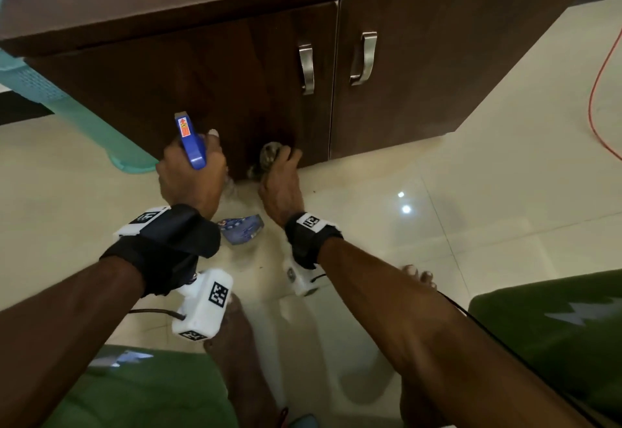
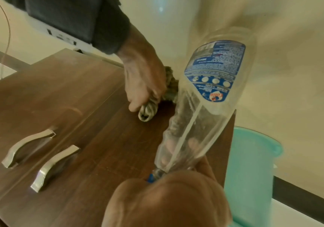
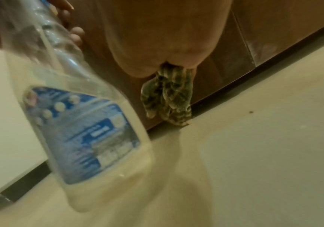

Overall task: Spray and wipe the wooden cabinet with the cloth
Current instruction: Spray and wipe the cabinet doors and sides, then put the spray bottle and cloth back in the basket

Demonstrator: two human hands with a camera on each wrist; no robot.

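Right hand (image 1: pixel 281 182) presses cloth (image 2: pixel 149 112), cabinet (image 1: pixel 208 67) bottom edge

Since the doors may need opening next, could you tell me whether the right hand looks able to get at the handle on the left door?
Probably yes: bare door lies between the right hand and the handle above it. But its fingers grip the cloth, so it would need shifting.

Dark brown wooden cabinet (image 1: pixel 208 67): two closed doors, curved brushed-metal handles beside centre seam, base on pale tiled floor.
Bunched grey-green striped cloth (image 1: pixel 269 155): pressed against left door near bottom edge, tail hanging to floor.
Clear plastic spray bottle, blue trigger head, blue label (image 2: pixel 213 73): held tilted, just left of cloth, nozzle toward left door.
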